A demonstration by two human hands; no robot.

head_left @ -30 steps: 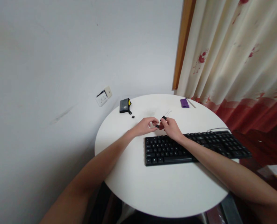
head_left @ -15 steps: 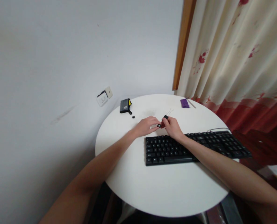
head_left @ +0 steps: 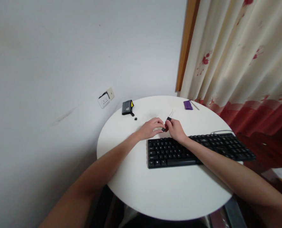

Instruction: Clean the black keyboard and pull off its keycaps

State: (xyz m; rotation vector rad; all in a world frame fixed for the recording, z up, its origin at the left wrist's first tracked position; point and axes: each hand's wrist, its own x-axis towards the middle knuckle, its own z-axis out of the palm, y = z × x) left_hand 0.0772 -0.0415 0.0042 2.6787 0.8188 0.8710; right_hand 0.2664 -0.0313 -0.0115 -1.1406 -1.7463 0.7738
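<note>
Both forearms come in from the near edge and go across the round white surface (head_left: pixel 164 196), and they meet beyond the keyboard. The left forearm lies at a slant over the left part of the surface. The right forearm passes over the middle of the black keyboard (head_left: pixel 200 150), which lies flat on the right half, and its cable curves away at the far right corner.

Just behind the keyboard's far edge the two hands are close together and nearly touching. The left hand (head_left: pixel 151 128) is palm down with the fingers bent together, and their tips pinch a small dark piece (head_left: pixel 164 129) in the gap between the hands. The right hand (head_left: pixel 176 129) is closed on a wire tool (head_left: pixel 168 119). The black body of this tool comes out above the knuckles, and its thin wires point up and away.

Farther left, a loose black keycap (head_left: pixel 135 118) lies alone on the surface. Near it, at the far left rim, is a grey pouch (head_left: pixel 127 107) with a yellow corner. At the far right rim there is a purple pad (head_left: pixel 187 104) with a thin stick (head_left: pixel 194 105) just beside it. A wall socket (head_left: pixel 104 100) is on the wall at the left, and a flowered curtain (head_left: pixel 238 57) hangs at the right.
</note>
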